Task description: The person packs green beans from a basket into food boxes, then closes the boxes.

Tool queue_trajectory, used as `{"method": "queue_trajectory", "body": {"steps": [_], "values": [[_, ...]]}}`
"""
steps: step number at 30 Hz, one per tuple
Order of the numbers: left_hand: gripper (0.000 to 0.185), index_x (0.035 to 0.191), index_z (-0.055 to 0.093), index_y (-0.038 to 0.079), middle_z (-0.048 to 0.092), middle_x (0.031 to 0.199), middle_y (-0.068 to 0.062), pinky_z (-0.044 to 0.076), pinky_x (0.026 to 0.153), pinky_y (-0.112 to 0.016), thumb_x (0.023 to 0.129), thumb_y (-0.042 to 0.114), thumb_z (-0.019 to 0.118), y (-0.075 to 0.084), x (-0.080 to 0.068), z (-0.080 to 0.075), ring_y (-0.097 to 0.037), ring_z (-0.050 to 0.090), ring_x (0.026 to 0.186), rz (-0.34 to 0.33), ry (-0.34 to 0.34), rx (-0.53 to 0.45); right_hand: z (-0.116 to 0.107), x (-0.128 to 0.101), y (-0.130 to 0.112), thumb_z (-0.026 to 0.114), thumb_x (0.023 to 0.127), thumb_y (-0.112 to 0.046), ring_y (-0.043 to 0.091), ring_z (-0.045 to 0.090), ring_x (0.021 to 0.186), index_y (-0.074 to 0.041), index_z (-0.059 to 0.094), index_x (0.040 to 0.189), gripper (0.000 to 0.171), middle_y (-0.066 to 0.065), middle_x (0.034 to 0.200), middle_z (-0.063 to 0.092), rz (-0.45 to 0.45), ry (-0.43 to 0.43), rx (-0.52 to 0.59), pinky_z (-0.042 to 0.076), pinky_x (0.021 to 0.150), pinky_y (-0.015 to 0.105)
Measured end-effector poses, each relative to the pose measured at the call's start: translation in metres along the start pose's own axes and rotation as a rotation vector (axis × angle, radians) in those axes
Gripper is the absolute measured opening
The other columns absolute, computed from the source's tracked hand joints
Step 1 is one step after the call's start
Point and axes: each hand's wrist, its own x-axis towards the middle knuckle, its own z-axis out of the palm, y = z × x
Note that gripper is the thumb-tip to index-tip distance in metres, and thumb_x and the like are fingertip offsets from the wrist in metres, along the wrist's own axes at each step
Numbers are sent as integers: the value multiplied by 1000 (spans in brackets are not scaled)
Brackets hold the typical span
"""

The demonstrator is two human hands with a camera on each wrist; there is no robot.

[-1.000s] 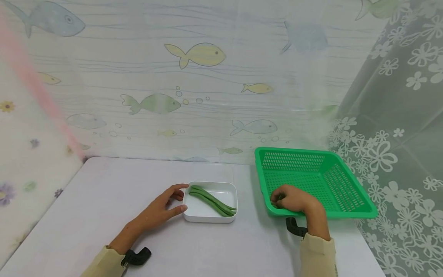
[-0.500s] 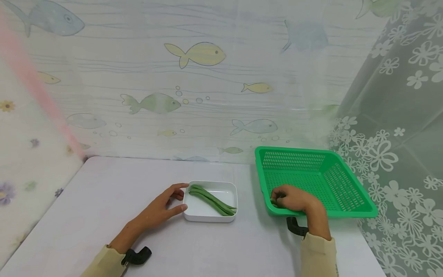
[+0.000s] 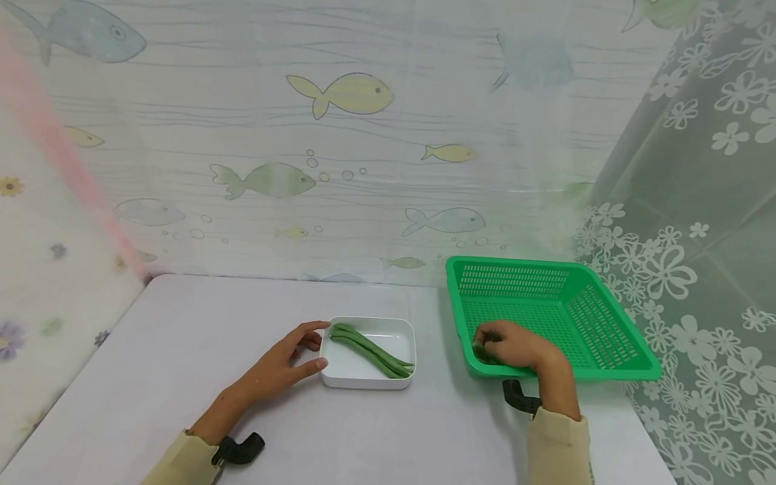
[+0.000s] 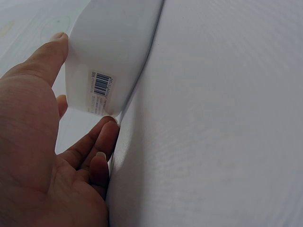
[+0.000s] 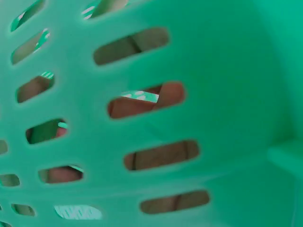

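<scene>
At the left end of a small white rectangular dish (image 3: 347, 382), my left hand (image 3: 275, 369) touches its outer wall with spread, relaxed thumb and index finger. A few long green beans (image 3: 371, 350) lie slantwise inside that dish. My right hand (image 3: 512, 345) reaches into the near left corner of a green slotted basket (image 3: 630, 350), its fingers bent. Dark green beans (image 3: 487, 355) show beneath those fingers, largely hidden by the hand. In the right wrist view the basket wall (image 5: 227, 94) blocks most of the scene, and pieces of fingers (image 5: 165, 156) appear through its slots.
A white cloth covers the table (image 3: 212, 323). Behind it hangs a fish-print curtain (image 3: 364, 202), and a grey flowered curtain (image 3: 715, 303) hangs on the right, close to the basket. A barcode label (image 4: 102, 90) is stuck on the dish's end wall.
The right hand has shifted slightly in the basket corner, and more dark green shows under its fingers. The left hand, dish and beans in it have stayed in place.
</scene>
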Motion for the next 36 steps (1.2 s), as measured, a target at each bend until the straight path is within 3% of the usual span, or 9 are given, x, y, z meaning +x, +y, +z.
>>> {"method": "queue_trajectory", "body": {"steps": [23,36], "values": [[67,159,40,35,60,135,4,46,106,-50,102,43,73,-3,1,0,-17,61,126,11,-1,1,-7,-9,1,53,103,-1,21,58,92,-7,70,105,18,3,101,68,-6,97,83,48,80,36],[65,158,40,40,59,135,4,46,106,-50,102,44,73,-5,1,1,-17,61,126,9,-3,0,-7,-11,-2,56,108,-6,30,65,102,-6,69,114,14,15,110,71,-81,172,126,51,83,33]]}}
